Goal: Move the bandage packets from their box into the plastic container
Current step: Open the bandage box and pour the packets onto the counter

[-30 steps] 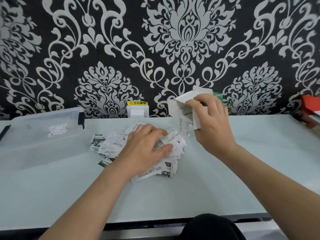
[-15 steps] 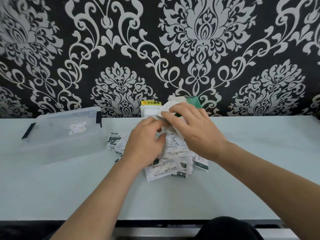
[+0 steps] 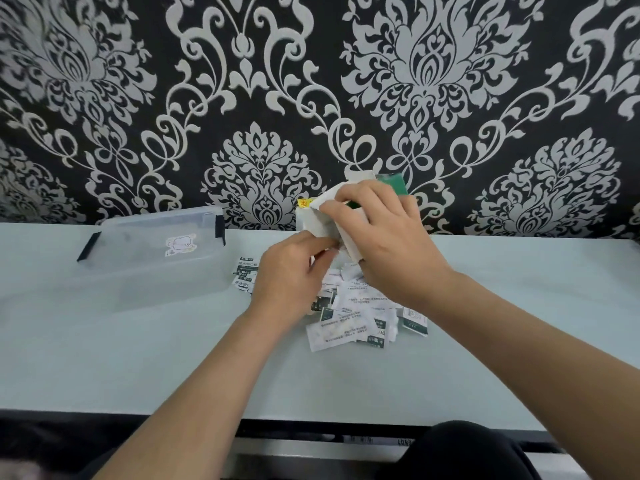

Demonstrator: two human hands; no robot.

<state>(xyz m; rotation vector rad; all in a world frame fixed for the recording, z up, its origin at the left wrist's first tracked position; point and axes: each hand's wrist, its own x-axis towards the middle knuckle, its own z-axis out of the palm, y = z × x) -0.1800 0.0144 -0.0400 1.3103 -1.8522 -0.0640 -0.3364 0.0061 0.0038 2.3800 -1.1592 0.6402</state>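
Observation:
My right hand (image 3: pixel 388 244) grips the white and green bandage box (image 3: pixel 329 216), held tilted above the table with its open flaps toward the left. My left hand (image 3: pixel 291 271) reaches up to the box's lower flap, fingers curled and touching it; what they hold is hidden. Under both hands lies a loose pile of white and green bandage packets (image 3: pixel 349 320) on the pale table (image 3: pixel 138 358). A few more packets (image 3: pixel 244 271) show left of my left hand. The clear plastic container (image 3: pixel 145 268) with black latches stands at the left, open.
A small white wall fitting with a yellow label (image 3: pixel 303 204) sits behind the box at the table's back edge. Black and silver patterned wallpaper (image 3: pixel 311 98) rises right behind the table. The table's front edge runs along the bottom, with dark clothing below.
My right hand brought the box down and left toward the pile. My left hand lifted off the packets and rose to the box's flap. The camera view shifted left.

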